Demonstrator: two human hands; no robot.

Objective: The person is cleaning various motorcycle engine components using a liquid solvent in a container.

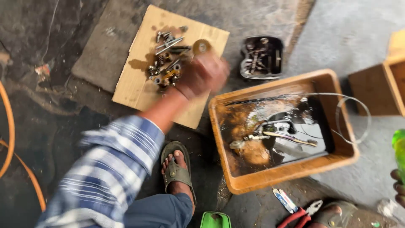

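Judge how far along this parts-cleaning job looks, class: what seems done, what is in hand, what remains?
Seemingly done: a pile of bolts already lies on the cardboard. In hand: the left hand, blurred, holds a round brass-coloured disc over that pile. Left: several metal parts sit in the dark liquid of the orange tub, and a black tray holds more pieces.

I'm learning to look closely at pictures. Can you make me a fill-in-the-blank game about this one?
1. The left hand reaches over bolts piled on a sheet of ____.
2. The orange tray holds dark ____.
3. The shirt sleeve has blue and white ____.
4. The foot wears a ____.

Missing words: cardboard; liquid; stripes; sandal
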